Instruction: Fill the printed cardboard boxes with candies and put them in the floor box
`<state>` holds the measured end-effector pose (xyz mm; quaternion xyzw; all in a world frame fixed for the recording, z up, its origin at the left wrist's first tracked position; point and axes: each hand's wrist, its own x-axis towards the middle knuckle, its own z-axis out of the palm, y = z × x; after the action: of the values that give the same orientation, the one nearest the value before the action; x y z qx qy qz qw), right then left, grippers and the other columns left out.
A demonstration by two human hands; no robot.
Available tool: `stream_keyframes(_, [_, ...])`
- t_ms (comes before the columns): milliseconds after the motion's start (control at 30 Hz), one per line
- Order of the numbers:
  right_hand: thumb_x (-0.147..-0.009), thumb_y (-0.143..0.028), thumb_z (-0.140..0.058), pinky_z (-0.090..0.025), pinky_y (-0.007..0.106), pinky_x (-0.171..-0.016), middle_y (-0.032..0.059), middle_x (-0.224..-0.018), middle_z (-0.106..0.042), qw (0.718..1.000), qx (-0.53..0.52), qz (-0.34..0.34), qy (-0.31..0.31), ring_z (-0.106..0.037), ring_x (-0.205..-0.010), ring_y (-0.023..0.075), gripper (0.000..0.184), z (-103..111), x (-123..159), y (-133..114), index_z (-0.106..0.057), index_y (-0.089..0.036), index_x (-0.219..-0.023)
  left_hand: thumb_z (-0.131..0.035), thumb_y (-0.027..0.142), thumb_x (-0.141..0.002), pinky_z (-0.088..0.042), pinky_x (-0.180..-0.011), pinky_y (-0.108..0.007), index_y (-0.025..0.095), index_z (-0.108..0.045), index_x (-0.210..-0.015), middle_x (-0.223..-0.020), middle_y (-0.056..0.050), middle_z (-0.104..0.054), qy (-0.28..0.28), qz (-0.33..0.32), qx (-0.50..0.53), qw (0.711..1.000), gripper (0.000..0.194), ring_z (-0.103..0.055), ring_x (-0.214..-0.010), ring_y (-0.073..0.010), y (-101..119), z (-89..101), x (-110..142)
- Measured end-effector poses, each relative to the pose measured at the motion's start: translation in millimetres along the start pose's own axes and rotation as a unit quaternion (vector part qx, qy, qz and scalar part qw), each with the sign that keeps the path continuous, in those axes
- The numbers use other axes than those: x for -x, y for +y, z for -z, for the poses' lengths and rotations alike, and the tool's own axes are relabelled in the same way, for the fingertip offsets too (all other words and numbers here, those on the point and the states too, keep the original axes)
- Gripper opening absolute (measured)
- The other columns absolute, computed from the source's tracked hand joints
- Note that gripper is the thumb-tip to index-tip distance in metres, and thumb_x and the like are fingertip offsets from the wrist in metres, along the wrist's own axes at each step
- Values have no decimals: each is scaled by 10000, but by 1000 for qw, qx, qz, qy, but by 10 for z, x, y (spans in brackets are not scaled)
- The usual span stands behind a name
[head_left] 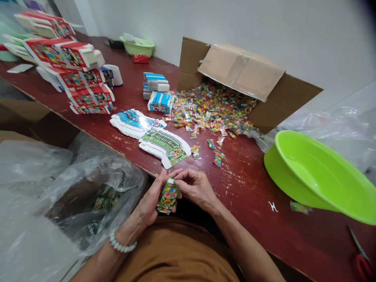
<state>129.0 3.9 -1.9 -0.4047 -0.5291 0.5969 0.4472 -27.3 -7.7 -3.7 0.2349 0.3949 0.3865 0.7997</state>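
L hand [151, 199] grips green box [168, 196] by table [243, 188] near edge, R hand [198, 188] pinches top: prob. closing it, next needs firm tuck.

Brown top [173, 250] worn with 1 pale beaded bracelet [120, 246].

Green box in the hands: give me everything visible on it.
The green box is small and flat-looking, seemingly thin printed card, with yellow lettering and colourful round figures on the face turned up to the camera. A white patch, perhaps a flap, shows at its far end. It tilts slightly, gripped by the left hand, with the right hand at that far end. Its contents are hidden.
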Motion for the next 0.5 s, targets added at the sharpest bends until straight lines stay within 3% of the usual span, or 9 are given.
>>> stream_keyframes(67, [-879, -409, -709, -553, 286, -599, 71, -1039, -704, 996, 71, 61, -9, -646, -762, 161, 210, 3, 53, 15, -697, -212, -809, -662, 513, -872, -509, -374, -248, 154, -671, -1279, -640, -27, -679, 17, -1, 20, 1000, 543, -610, -451, -166, -11, 12, -8])
stream_keyframes(167, [-921, -398, -665, -583, 345, -776, 77, -1092, -641, 982, 143, 122, -10, -634, -1037, 221, 150, -51, 133, 76, -715, -256, -922, -722, 354, -813, -517, -381, -241, 186, -699, -1200, -749, -13, -708, 31, -13, 51, 998, 422, -606, -457, -138, -18, 2, -27])
stream_keyframes(267, [-936, -396, -641, -579, 324, -750, 64, -1111, -597, 978, 162, 125, -38, -637, -938, 185, 176, -111, 119, 150, -685, -281, -1062, -714, 362, -783, -515, -389, -250, 193, -669, -1228, -852, -23, -733, 59, -46, 11, 997, 478, -608, -462, -133, 25, 35, 1])
stream_keyframes(367, [-930, -371, -640, -554, 323, -784, 68, -1095, -613, 959, 248, 141, -11, -622, -900, 180, 258, -25, -81, 190, -657, -250, -1157, -677, 464, -785, -524, -445, -281, 180, -616, -1289, -764, -23, -717, 124, -127, -97, 979, 582, -620, -493, -172, 169, 303, 139])
stream_keyframes(433, [-923, -374, -643, -532, 360, -835, 85, -1076, -632, 924, 348, 134, 84, -616, -918, 209, 340, 132, -302, 194, -629, -220, -1225, -620, 518, -829, -561, -572, -322, 195, -609, -1309, -790, -44, -728, 228, -186, -209, 933, 578, -686, -664, -237, 318, 647, 283])
stream_keyframes(500, [-919, -418, -647, -494, 438, -914, 148, -1181, -627, 861, 466, 95, 179, -589, -1052, 284, 451, 314, -534, 193, -594, -184, -1301, -597, 510, -869, -566, -744, -381, 241, -609, -1326, -1038, -72, -759, 355, -204, -395, 822, 531, -708, -909, -310, 470, 1021, 422])
